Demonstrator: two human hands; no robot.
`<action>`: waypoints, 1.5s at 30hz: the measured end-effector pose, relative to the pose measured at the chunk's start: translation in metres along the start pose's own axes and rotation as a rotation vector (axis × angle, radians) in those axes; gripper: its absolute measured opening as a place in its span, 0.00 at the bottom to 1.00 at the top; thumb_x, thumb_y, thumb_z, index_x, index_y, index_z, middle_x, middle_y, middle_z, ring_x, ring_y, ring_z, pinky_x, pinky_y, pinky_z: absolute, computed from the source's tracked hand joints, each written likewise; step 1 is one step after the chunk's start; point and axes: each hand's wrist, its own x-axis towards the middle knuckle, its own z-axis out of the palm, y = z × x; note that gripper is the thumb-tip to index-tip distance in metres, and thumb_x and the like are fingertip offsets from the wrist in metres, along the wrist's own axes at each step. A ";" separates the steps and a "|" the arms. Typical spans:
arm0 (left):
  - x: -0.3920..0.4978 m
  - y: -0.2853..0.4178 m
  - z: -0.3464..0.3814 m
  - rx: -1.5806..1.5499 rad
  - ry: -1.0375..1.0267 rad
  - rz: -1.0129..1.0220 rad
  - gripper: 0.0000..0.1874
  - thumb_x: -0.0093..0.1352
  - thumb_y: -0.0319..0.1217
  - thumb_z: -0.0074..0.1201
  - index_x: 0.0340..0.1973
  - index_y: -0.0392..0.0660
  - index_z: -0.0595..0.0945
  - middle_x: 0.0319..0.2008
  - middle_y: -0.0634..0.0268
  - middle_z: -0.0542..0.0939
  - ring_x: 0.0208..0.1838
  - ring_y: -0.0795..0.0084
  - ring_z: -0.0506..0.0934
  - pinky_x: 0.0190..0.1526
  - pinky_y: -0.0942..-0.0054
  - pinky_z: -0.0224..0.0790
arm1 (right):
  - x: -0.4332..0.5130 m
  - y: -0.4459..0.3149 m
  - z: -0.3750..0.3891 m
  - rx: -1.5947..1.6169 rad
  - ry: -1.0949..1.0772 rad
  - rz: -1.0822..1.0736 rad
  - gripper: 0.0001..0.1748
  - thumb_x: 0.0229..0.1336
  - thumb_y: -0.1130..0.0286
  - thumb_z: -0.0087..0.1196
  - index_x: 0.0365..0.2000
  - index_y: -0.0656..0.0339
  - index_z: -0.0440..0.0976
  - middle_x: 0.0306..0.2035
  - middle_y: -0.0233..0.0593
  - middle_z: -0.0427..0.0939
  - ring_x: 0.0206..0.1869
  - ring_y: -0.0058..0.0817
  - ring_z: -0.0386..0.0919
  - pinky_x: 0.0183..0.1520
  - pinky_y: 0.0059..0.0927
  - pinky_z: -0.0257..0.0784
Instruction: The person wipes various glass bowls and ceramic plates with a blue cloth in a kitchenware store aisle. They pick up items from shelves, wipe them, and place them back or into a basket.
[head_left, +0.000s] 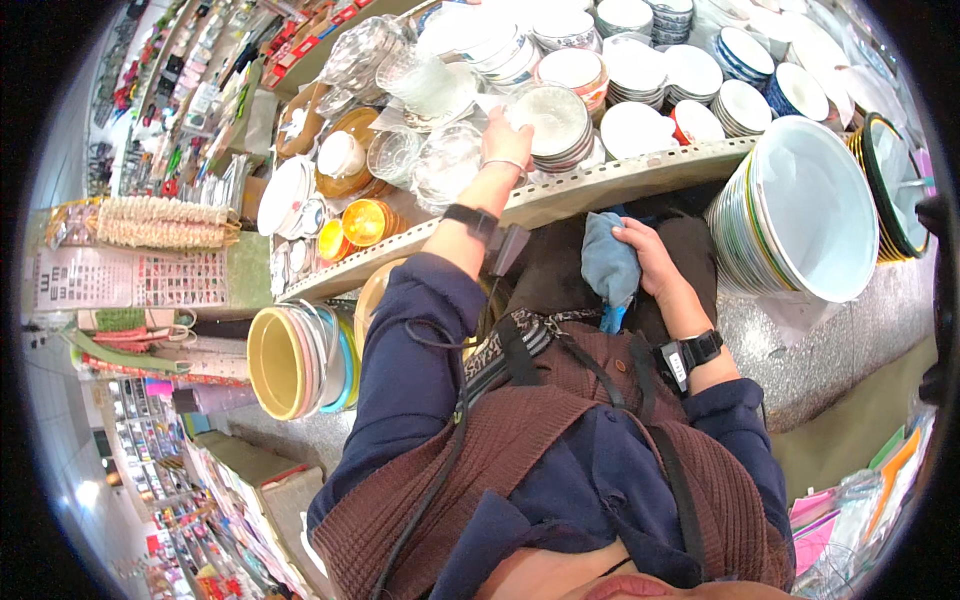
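My left hand (507, 141) reaches onto the display shelf, its fingers at the left edge of a stack of pale ceramic bowls (551, 124). Whether it grips a bowl or only touches the stack is hidden. Just left of that hand lie clear glass dishes (448, 166). A bunched blue cloth (609, 259) is in my right hand (649, 253), held over my lap below the shelf's front edge. More stacked bowls (635, 67) stand right of and behind the pale stack.
The perforated metal shelf edge (630, 178) runs before me. Nested large white basins (817, 210) stand at its right end, coloured buckets (283, 364) at lower left. Orange bowls (366, 222) sit at the shelf's left front. Plastic-wrapped goods (847, 510) are at lower right.
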 end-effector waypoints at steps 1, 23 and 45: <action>0.007 0.000 0.001 0.088 0.008 0.001 0.31 0.63 0.28 0.52 0.62 0.37 0.66 0.37 0.41 0.82 0.27 0.53 0.83 0.36 0.59 0.78 | 0.001 0.000 -0.001 -0.011 -0.004 0.005 0.18 0.60 0.69 0.54 0.49 0.66 0.73 0.44 0.38 0.80 0.45 0.27 0.78 0.52 0.30 0.72; 0.071 -0.047 -0.178 -0.241 0.365 0.095 0.19 0.64 0.20 0.48 0.52 0.40 0.74 0.36 0.56 0.80 0.17 0.68 0.76 0.14 0.73 0.69 | 0.008 0.002 0.000 -0.052 0.032 0.024 0.16 0.60 0.70 0.54 0.47 0.64 0.75 0.42 0.34 0.80 0.44 0.24 0.78 0.51 0.27 0.72; 0.113 -0.169 -0.188 0.528 0.742 -0.438 0.34 0.63 0.45 0.63 0.56 0.36 0.69 0.54 0.35 0.70 0.51 0.41 0.77 0.54 0.49 0.69 | 0.010 0.004 0.005 -0.080 0.056 0.025 0.16 0.59 0.70 0.54 0.47 0.65 0.74 0.42 0.35 0.80 0.43 0.25 0.78 0.51 0.27 0.72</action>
